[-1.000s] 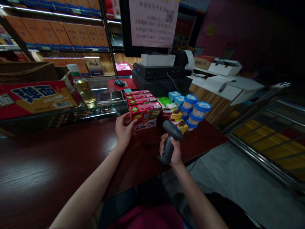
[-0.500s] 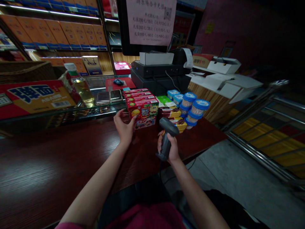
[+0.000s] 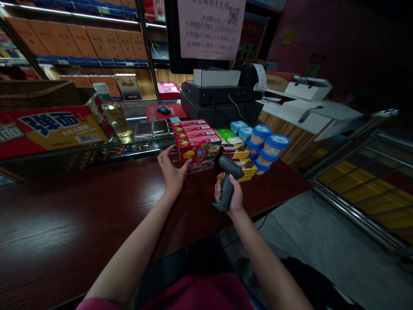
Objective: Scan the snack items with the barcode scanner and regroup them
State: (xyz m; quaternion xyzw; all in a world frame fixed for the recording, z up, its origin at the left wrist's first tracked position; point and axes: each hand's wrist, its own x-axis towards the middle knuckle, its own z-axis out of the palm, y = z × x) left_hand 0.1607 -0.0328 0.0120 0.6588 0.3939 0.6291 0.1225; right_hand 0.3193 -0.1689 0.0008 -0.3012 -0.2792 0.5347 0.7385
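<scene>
My left hand [image 3: 174,174] is at the near left corner of a group of red snack boxes [image 3: 200,150]. Its fingers are apart and curved, the thumb across the lower front of the boxes and the fingertips by their left side. The boxes stand packed in a row, with cartoon prints on the front. In my right hand [image 3: 236,196] is a dark grey barcode scanner [image 3: 227,185], gripped by its handle, head tilted up to the left. Just behind the scanner lie stacked yellow and brown snack packs [image 3: 247,168]. Blue-lidded tubs [image 3: 269,150] are piled beside these packs.
A cash register [image 3: 222,101] with a receipt printer stands at the back. Two phones [image 3: 160,128], a bottle [image 3: 112,114] and a red-yellow carton [image 3: 51,129] sit on the glass case. A metal railing [image 3: 355,206] runs on the right.
The view has shifted slightly, moving the scene to the right. The red boxes look more closely lined up. My right hand has tilted the scanner a little; my left hand stays beside the boxes.
</scene>
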